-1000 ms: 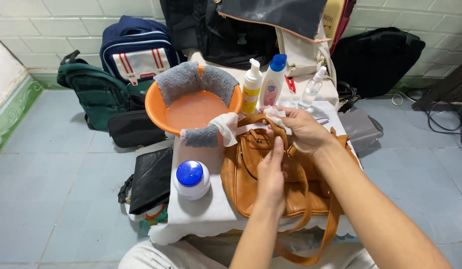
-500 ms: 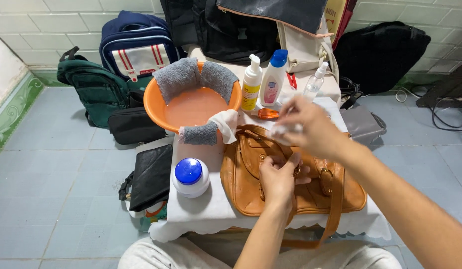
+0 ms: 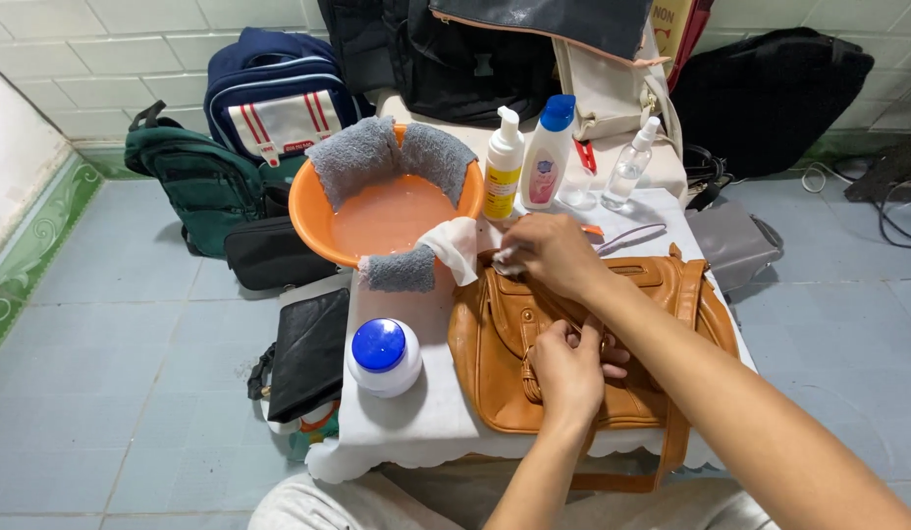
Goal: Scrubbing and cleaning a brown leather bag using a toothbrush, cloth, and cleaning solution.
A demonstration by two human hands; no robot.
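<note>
A tan leather handbag [image 3: 505, 344] lies flat on a small white-covered table [image 3: 416, 417]. My left hand [image 3: 568, 368] presses on the bag's middle, fingers curled around its straps. My right hand [image 3: 546, 253] sits at the bag's top left corner, closed on a small white cloth [image 3: 505, 263] held against the leather. An orange basin [image 3: 323, 211] of water stands just left of that hand, with grey towels [image 3: 387, 157] and a white rag [image 3: 454, 245] draped over its rim.
A white jar with a blue lid [image 3: 382, 355] stands at the table's left. A pump bottle [image 3: 503, 165], a white-and-blue bottle [image 3: 547, 152] and a clear spray bottle [image 3: 632, 165] stand behind the bag. Backpacks [image 3: 269, 103] and dark bags [image 3: 308, 348] crowd the blue tiled floor.
My right hand has come down and to the left, from above the bag's top right to its top left corner. My left hand stays on the bag's middle.
</note>
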